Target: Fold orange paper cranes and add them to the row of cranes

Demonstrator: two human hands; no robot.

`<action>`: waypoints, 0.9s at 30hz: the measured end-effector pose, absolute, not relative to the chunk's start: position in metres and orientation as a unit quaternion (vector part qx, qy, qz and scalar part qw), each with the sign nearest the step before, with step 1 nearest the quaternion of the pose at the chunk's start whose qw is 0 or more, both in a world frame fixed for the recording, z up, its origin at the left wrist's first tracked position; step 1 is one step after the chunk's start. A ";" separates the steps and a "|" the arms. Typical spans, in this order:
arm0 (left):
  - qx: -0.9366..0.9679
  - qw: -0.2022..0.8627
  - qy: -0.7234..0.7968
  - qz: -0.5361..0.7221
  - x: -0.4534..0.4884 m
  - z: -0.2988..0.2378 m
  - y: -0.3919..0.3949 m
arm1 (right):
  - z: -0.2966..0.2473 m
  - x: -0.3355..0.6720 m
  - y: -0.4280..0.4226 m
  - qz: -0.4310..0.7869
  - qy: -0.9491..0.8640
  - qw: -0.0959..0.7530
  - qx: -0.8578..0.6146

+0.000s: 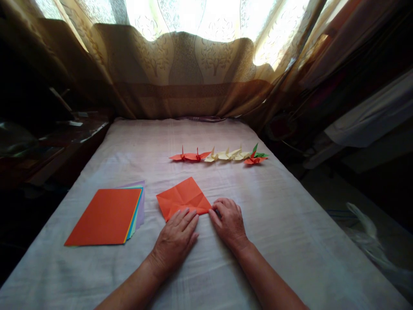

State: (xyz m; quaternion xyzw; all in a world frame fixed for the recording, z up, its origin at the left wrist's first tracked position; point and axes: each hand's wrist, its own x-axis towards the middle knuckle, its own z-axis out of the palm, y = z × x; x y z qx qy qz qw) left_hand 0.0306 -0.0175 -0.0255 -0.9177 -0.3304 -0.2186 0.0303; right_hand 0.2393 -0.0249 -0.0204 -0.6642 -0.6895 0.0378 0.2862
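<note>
A creased orange sheet of origami paper (pixel 187 194) lies on the bed in front of me, turned so that one corner points away. My left hand (pixel 177 234) rests flat across its near edge, fingers stretched out and holding nothing. At the sheet's right corner, my right hand (pixel 228 219) has its thumb and curled fingers closed on the paper. The fingertips of that hand partly hide the corner. Crease lines cross the middle of the sheet.
Left of the sheet is a stack of coloured paper (pixel 105 217), orange on top. Beyond my hands stands a row of folded paper cranes: red ones (pixel 190 157), cream ones (pixel 227 155), a green one (pixel 260 154) and an orange one (pixel 255 161). A curtain (pixel 183 64) hangs behind the bed (pixel 274 241).
</note>
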 end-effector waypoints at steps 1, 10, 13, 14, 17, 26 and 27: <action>-0.918 0.027 -0.334 -0.213 0.030 -0.027 -0.017 | -0.020 0.239 -0.025 0.039 -0.689 0.290 -0.663; -0.922 0.027 -0.333 -0.194 0.027 -0.024 -0.016 | -0.019 0.238 -0.025 0.046 -0.678 0.298 -0.671; -0.924 0.022 -0.332 -0.187 0.027 -0.025 -0.016 | -0.017 0.238 -0.025 0.049 -0.677 0.296 -0.672; -0.925 0.020 -0.330 -0.185 0.027 -0.025 -0.015 | -0.017 0.237 -0.025 0.050 -0.677 0.295 -0.672; -0.927 0.012 -0.329 -0.178 0.026 -0.026 -0.015 | -0.017 0.237 -0.025 0.050 -0.678 0.290 -0.674; -0.924 -0.002 -0.337 -0.180 0.026 -0.026 -0.015 | -0.015 0.236 -0.025 0.049 -0.673 0.280 -0.682; -0.924 -0.004 -0.337 -0.178 0.026 -0.025 -0.014 | -0.015 0.236 -0.025 0.053 -0.673 0.278 -0.683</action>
